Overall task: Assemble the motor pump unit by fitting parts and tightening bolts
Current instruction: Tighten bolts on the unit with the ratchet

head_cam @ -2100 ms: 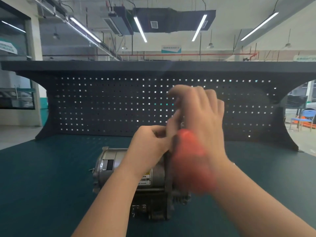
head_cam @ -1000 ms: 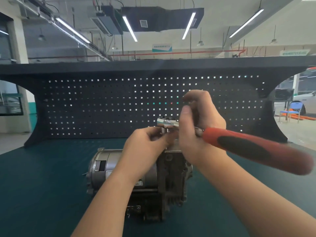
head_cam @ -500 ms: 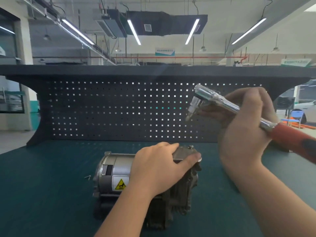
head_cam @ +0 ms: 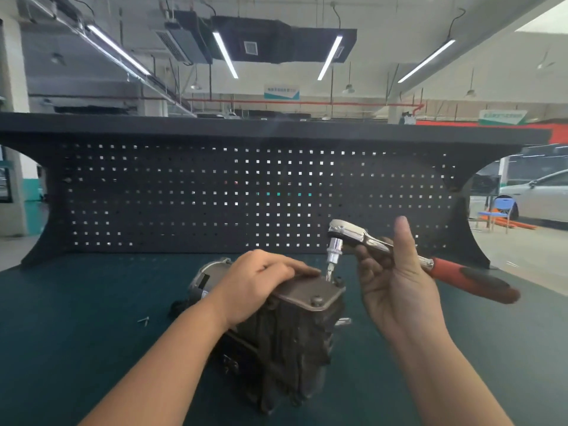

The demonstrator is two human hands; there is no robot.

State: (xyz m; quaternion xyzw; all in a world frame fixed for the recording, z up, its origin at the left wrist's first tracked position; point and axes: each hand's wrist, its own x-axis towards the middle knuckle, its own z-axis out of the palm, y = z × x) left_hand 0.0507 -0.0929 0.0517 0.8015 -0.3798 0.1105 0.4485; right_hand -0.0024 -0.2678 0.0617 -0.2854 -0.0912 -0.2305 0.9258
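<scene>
The right hand [head_cam: 396, 278] grips the ratchet [head_cam: 384, 245], bit pointing straight down onto the far bolt [head_cam: 337, 280] of the cover plate [head_cam: 307, 292]. The left hand [head_cam: 261, 284] presses flat on the plate, just left of this bolt.

Industrial workshop: green-matted workbench [head_cam: 76, 333] backed by black pegboard [head_cam: 215, 195], exposed ceiling ducting [head_cam: 276, 41], strip lights [head_cam: 226, 55] (parked car [head_cam: 534, 195] beyond, right)
</scene>
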